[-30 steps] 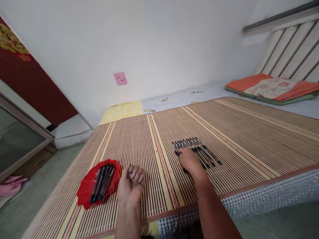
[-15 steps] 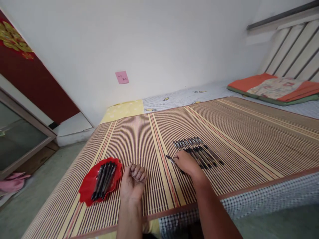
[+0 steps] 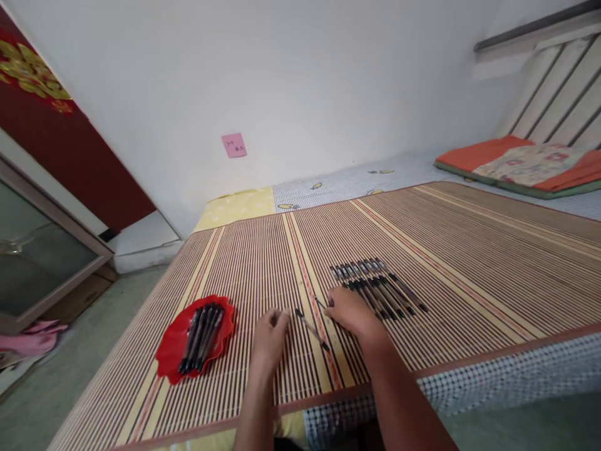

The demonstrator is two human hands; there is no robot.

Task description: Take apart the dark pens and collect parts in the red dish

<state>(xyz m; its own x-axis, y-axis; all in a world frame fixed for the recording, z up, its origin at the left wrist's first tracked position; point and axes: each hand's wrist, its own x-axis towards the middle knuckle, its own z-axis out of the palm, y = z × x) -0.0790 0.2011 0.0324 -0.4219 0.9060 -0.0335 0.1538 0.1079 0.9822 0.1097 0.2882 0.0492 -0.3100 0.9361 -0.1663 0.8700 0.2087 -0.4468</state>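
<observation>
My right hand (image 3: 350,308) is closed, palm down, with its fingertips on a thin dark pen-like piece (image 3: 320,303); the rest of that piece is hidden by the hand. A dark pen (image 3: 312,329) lies slanted on the striped mat (image 3: 253,257) between my hands. Left of that pen, my left hand (image 3: 272,332) hovers low over the mat, its fingers curled and nothing visible in them. Just beyond my right hand is a row of pen caps (image 3: 359,268), with several capless-looking pens (image 3: 387,297) lined up below, partly covered by the hand.
A red scalloped plate (image 3: 165,351) holding several dark pens (image 3: 201,338) lies to the left. A folded orange quilt (image 3: 563,164) rests at the far right. The white wall behind bears a pink note (image 3: 233,145). The mat's front edge (image 3: 451,362) runs close to me.
My left hand has turned from palm up to palm down and shifted right. The slanted pen now lies apart from my right hand, further left. The view has shifted slightly.
</observation>
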